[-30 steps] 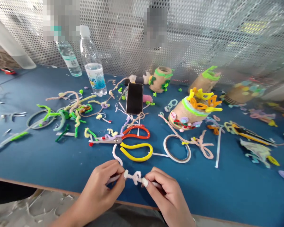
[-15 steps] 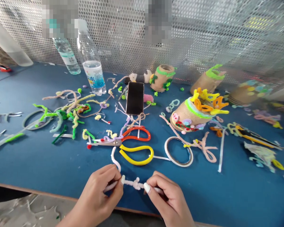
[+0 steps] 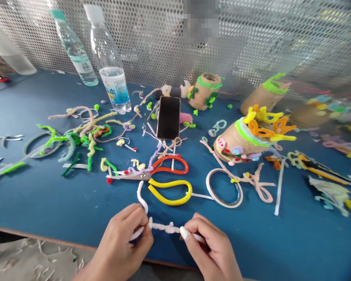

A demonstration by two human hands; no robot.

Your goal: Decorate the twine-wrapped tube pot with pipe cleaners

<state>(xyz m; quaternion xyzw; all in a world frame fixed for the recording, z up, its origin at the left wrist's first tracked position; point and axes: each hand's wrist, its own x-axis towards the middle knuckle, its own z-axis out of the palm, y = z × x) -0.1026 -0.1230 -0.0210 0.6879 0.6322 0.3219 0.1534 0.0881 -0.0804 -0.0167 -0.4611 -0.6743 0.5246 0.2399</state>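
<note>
A white pipe cleaner [image 3: 165, 227] stretches between my two hands, with a small knotted lump near its middle. My left hand [image 3: 125, 238] pinches it left of the knot, and a curled white length emerges above those fingers. On the other side, my right hand [image 3: 209, 244] grips it between thumb and forefinger, its end passing under the fingers. Just beyond the hands lie scissors [image 3: 144, 176] with one red and one yellow handle, blades pointing left. A roll of white tape [image 3: 210, 191] rests flat to their right.
Twine-wrapped jars [image 3: 236, 144] decorated with pipe cleaners stand at the right and back. A phone [image 3: 169, 118] lies mid-table. Two plastic bottles [image 3: 115, 88] stand at back left, near tangled green pipe cleaners [image 3: 58, 138]. The table's front edge [image 3: 46, 239] runs below my hands.
The view has shifted slightly, so the jars and tape appear further right. Both hands keep hold of the white pipe cleaner; its knotted lump looks flatter and the piece straighter.
</note>
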